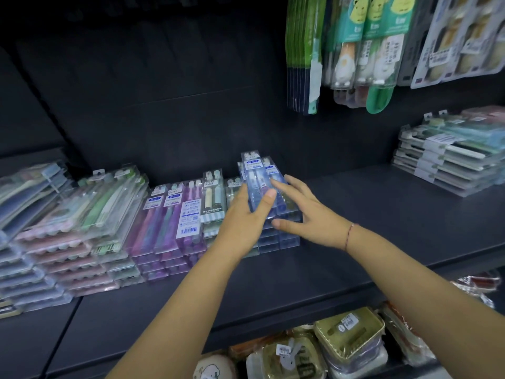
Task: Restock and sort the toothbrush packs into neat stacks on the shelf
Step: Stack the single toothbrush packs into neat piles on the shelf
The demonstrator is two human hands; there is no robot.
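A stack of blue toothbrush packs point(259, 181) stands mid-shelf on the dark shelf board point(355, 214). My left hand point(246, 217) grips the top blue packs from the left, thumb laid across their front. From the right, my right hand point(303, 209) touches the same stack with straight, spread fingers. Left of it stand a cream-and-green pack stack point(213, 198), purple pack stacks point(175, 217), and stacks of wide green and pink packs point(90, 214).
A stack of green and blue packs point(451, 157) sits at the shelf's right end. Hanging toothbrush cards point(355, 50) dangle above right. Boxed goods point(341, 340) fill the lower shelf. Bare shelf board lies between the blue stack and the right stack.
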